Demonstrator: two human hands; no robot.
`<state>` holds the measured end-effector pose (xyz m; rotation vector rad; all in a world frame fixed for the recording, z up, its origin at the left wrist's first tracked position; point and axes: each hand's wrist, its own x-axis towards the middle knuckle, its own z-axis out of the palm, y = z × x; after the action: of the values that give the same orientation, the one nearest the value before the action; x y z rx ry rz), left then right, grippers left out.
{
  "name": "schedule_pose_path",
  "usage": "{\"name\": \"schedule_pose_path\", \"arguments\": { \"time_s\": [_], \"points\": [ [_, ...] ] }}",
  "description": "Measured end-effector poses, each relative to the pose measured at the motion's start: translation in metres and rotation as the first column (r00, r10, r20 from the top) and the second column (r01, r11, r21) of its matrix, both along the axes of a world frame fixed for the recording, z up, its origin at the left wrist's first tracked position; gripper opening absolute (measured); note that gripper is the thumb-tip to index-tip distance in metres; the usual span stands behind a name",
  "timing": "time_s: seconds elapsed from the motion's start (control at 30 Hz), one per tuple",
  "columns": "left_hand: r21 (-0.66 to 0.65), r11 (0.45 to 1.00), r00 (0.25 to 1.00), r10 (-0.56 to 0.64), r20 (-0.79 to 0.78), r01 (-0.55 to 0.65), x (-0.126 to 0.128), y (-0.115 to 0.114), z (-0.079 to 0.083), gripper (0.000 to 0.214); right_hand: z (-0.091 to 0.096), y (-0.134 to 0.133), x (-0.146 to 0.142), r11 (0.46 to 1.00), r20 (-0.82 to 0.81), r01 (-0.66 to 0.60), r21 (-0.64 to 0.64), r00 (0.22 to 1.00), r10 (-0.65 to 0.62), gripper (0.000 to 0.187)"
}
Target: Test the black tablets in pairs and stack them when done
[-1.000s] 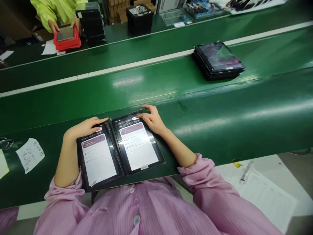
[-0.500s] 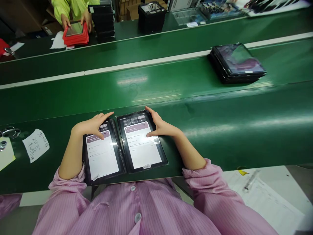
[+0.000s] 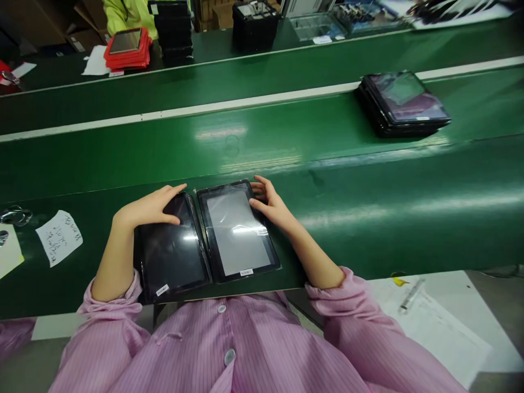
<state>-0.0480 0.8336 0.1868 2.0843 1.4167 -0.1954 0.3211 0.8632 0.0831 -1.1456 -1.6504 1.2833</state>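
Two black tablets lie side by side at the near edge of the green bench. The left tablet (image 3: 174,256) has a dark screen and a small white label at its bottom. Over its upper part rests my left hand (image 3: 149,210), thumb and fingers spread apart. The right tablet (image 3: 237,234) shows a plain grey screen with light glare on it. My right hand (image 3: 272,204) is at that tablet's upper right edge, its thumb over the rim and its fingers apart; neither hand grips anything.
A stack of black tablets (image 3: 405,103) stands on the green belt at the far right. Handwritten paper (image 3: 60,237) lies at the left. Across the belt, a person in a yellow top is by red-cased tablets (image 3: 129,52) and a black stack (image 3: 174,33).
Both screens have changed: the left went dark, the right went from a menu to plain grey. My right thumb has moved off the screen toward the edge. The co-worker's hands have left the red stack.
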Motion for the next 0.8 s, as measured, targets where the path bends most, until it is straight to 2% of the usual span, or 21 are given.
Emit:
{"name": "schedule_pose_path", "arguments": {
  "time_s": [0.1, 0.2, 0.4, 0.5, 0.6, 0.67, 0.8],
  "points": [
    [-0.015, 0.996, 0.993, -0.092, -0.079, 0.091, 0.004, -0.017, -0.003, 0.125, 0.004, -0.021, 0.004, 0.995, 0.051, -0.104, 0.007, 0.993, 0.103, 0.094],
    [-0.015, 0.988, 0.983, -0.153, -0.100, 0.152, 0.006, -0.024, -0.007, 0.128, 0.005, -0.034, 0.007, 0.992, 0.059, -0.126, 0.007, 0.990, 0.125, 0.100],
    [-0.009, 0.992, 0.978, -0.127, -0.163, 0.127, 0.013, -0.024, -0.010, 0.129, 0.006, -0.037, 0.004, 0.995, 0.059, -0.097, 0.003, 0.994, 0.096, 0.094],
    [0.002, 0.994, 0.981, -0.110, -0.161, 0.111, 0.013, -0.024, -0.011, 0.128, 0.003, -0.035, 0.004, 0.999, 0.016, -0.040, -0.015, 0.999, 0.040, 0.087],
    [0.006, 0.994, 0.990, -0.104, -0.091, 0.105, 0.011, -0.022, -0.013, 0.114, -0.001, -0.033, 0.006, 0.994, -0.018, 0.068, -0.083, 0.997, -0.070, 0.062],
    [0.012, 0.994, 0.993, -0.104, -0.063, 0.105, 0.010, -0.019, -0.014, 0.096, -0.004, -0.032, 0.009, 0.986, -0.014, 0.115, -0.123, 0.993, -0.117, 0.048],
    [-0.002, 0.989, 0.988, -0.147, -0.042, 0.147, 0.013, -0.015, -0.015, 0.060, -0.005, -0.030, 0.011, 0.978, -0.010, 0.136, -0.160, 0.990, -0.140, 0.042]
  ]
}}
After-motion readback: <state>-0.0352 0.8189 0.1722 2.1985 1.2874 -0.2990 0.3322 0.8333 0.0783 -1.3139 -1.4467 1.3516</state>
